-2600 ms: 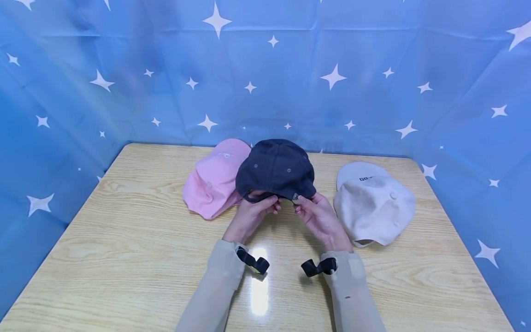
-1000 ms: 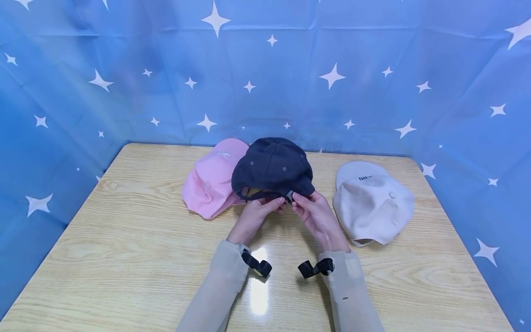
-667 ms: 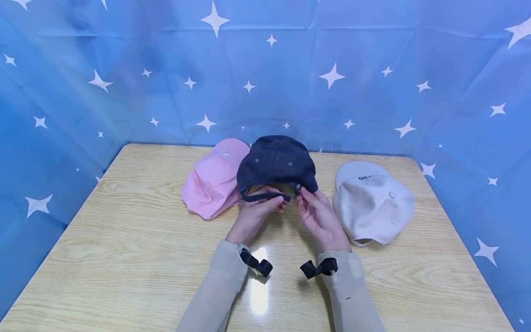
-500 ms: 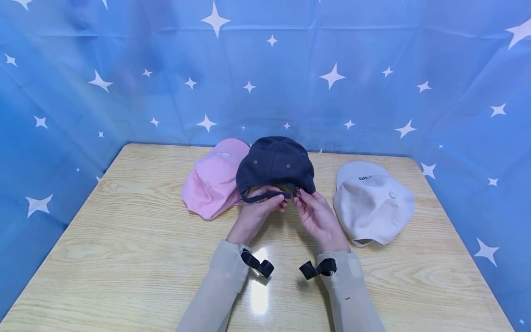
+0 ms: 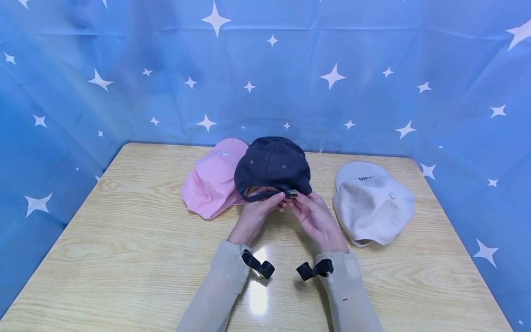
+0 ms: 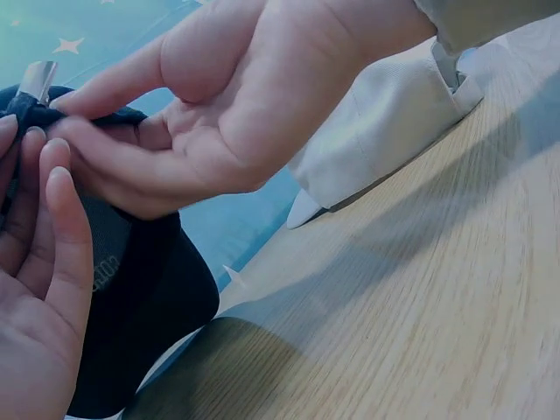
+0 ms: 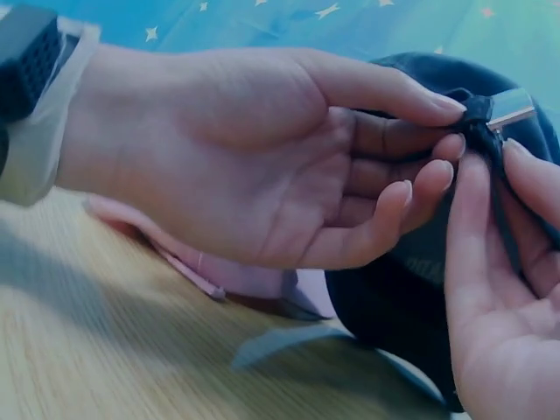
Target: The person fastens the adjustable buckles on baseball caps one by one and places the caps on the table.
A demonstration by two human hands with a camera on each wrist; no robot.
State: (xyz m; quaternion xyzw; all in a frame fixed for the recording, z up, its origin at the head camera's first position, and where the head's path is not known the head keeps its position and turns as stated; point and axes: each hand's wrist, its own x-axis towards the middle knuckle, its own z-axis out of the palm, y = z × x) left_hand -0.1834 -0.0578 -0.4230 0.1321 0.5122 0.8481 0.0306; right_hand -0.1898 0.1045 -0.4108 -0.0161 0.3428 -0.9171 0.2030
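A dark navy cap [image 5: 272, 161] is held up with its back opening facing me. Across the opening runs its strap [image 5: 259, 197], which my left hand [image 5: 254, 217] pinches near the end. My right hand [image 5: 318, 219] pinches the cap's edge by the metal buckle [image 7: 510, 109]. Strap end and buckle meet between the two hands, fingertips almost touching. In the left wrist view the shiny buckle [image 6: 37, 80] stands tilted up, flap raised; whether the strap passes through it, I cannot tell. The cap's brim is hidden in the head view.
A pink cap [image 5: 217, 173] lies to the left, partly behind the navy one. On the right lies a beige cap [image 5: 373, 203] with dark lettering. All are at the far half of a wooden table [image 5: 124, 240], with a blue starry curtain [image 5: 265, 60] behind it.
Strap end and buckle were apart half a second ago and now meet. My right hand has shifted slightly left with the buckle; my left hand keeps its pinch. The other caps stay put.
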